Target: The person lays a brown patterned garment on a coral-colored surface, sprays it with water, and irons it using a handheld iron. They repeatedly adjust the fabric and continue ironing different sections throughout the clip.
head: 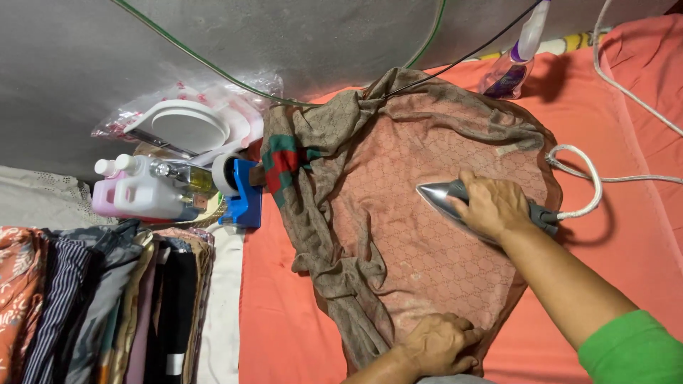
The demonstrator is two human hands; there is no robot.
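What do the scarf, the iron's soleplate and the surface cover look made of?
Scarf: thin woven fabric, matte, probably a light cotton or blend; it drapes and bunches in soft folds.
Iron soleplate: polished metal by its mirror-like sheen, held by the right hand.
Cover: coral cloth, matte, creased.
Left hand pins the scarf's edge.

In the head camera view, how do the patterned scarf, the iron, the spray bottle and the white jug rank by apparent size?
Largest to smallest:
1. Patterned scarf, by far.
2. Iron, partly hidden under the right hand.
3. White jug and spray bottle look similar; the bottle lies farther off and is cut by the frame, so unranked.
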